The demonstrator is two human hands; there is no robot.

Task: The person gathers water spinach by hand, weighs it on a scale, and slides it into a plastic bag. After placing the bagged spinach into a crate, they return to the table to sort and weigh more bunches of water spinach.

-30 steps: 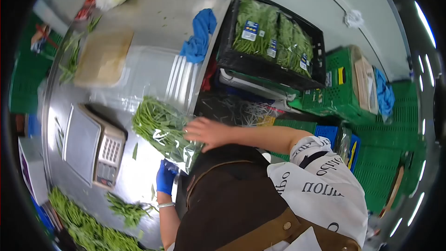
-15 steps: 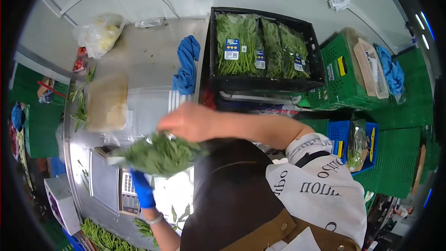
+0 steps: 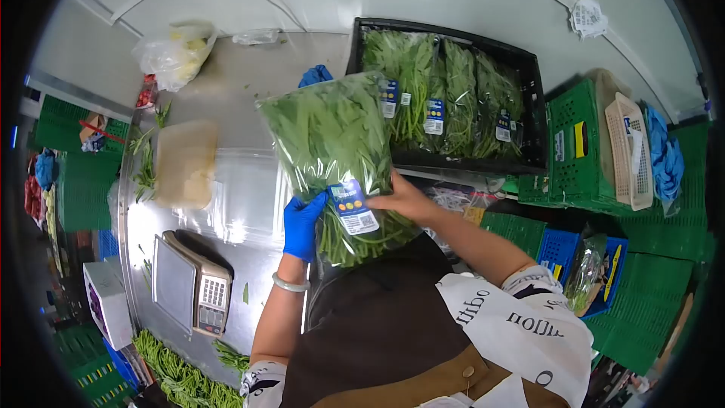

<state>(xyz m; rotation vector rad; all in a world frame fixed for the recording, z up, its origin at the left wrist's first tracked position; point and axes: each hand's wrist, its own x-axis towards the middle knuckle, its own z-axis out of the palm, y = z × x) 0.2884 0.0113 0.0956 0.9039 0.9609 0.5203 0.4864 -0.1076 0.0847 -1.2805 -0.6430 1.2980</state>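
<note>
A clear bag of leafy greens (image 3: pixel 325 128) is held up in front of my apron, leaves at the top and stems at the bottom. On its lower front is a blue and white label (image 3: pixel 352 206). My left hand (image 3: pixel 303 228), in a blue glove, grips the bag's left side beside the label. My bare right hand (image 3: pixel 402 198) holds the right side, thumb over the label's edge and its other fingers partly hidden behind the bag. Just beyond, a black crate (image 3: pixel 541 117) holds several similar labelled bags, partly covered by the held one.
A scale (image 3: pixel 214 295) stands on the metal table (image 3: pixel 249 117) to the left, near a cutting board (image 3: pixel 186 165). Loose green stems (image 3: pixel 181 370) lie at the near left. Green crates (image 3: pixel 568 132) and a blue crate (image 3: pixel 559 245) are on the right.
The bag of greens has come up from low over the table, turned upright with its label showing. My right hand has moved right and down onto its side; my left hand has risen with it.
</note>
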